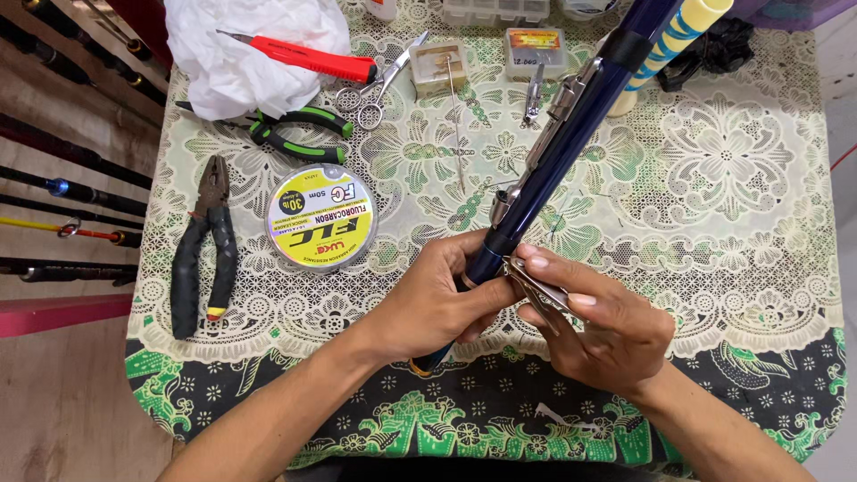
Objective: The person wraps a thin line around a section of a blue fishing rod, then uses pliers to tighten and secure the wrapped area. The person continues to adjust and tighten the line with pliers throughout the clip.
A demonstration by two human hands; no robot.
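Holding: the left hand (437,299) wraps a dark blue fishing rod (544,170), fingers pressed together around it; the rod slants up and right from both hands, over the worktop (741,178).
Far left of the grip: black-handled pliers (203,245) lie flat near the worktop's left edge; green-and-black pliers (299,134) lie above them.
Left of the grip: a round spool of line (321,217) with a yellow-and-white label and black print, lying flat just beside the black pliers.
Up and left of the grip: a red utility knife (308,58) on a crumpled white bag (241,62); small scissors (379,85) just right of it.
Above the grip: two small clear boxes (486,58), the right one with an orange-yellow label.
Right grip: the right hand (598,326) pinches a slim metal tool (536,286) against the rod, thumb on top, touching the left hand's fingertips.
Up and right of the grip: a cream tube with blue stripes (678,36), cut off by the top edge.
Hidden: the rod's lower end is covered by the left hand; what the metal tool is cannot be made out.
Cut off: more rods (71,192) at the left edge.
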